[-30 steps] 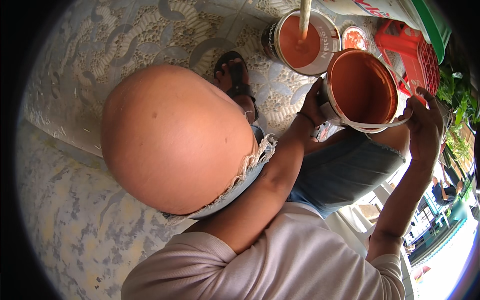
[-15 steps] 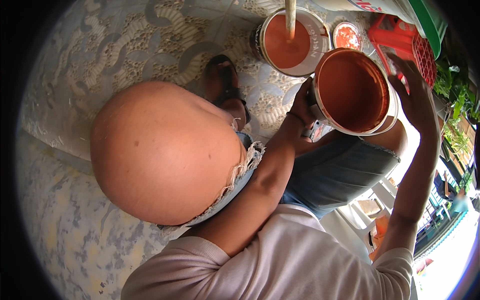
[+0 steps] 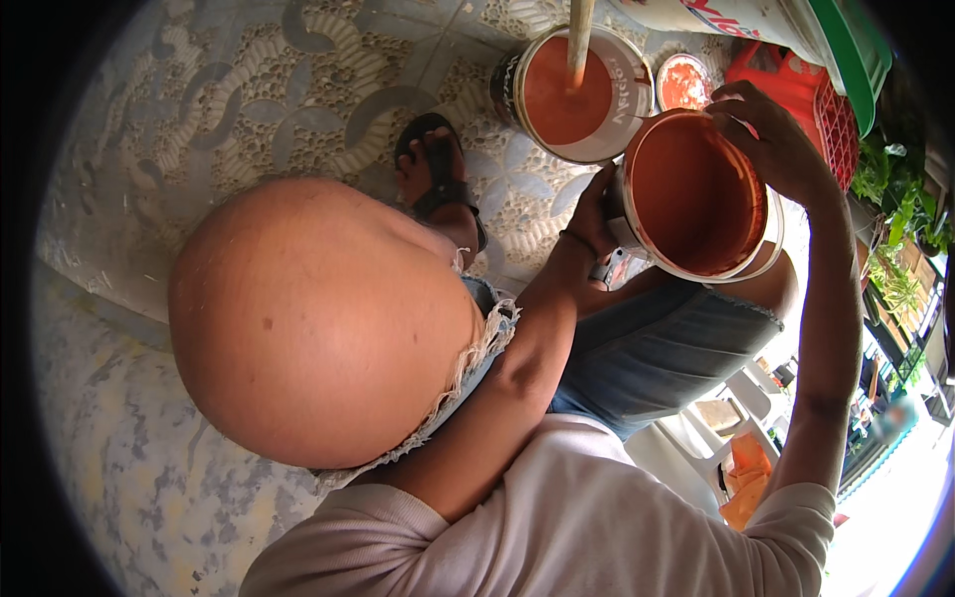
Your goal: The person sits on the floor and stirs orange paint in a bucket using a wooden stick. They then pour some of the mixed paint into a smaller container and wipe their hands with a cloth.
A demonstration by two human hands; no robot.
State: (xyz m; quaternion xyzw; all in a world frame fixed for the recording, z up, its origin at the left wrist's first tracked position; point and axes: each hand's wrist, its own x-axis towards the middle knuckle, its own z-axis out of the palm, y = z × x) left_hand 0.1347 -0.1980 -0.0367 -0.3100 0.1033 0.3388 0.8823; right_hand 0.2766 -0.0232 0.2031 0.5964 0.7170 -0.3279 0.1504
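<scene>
From the head, the left hand (image 3: 594, 217) clasps the bucket (image 3: 657, 257), fingers wrapped round its side. The right hand (image 3: 781, 149) bends its fingers at the rim; I cannot tell whether they pinch. Beyond the bucket: pail (image 3: 629, 107), stick (image 3: 580, 48). Left of it: knee (image 3: 318, 318), floor (image 3: 308, 104).
</scene>
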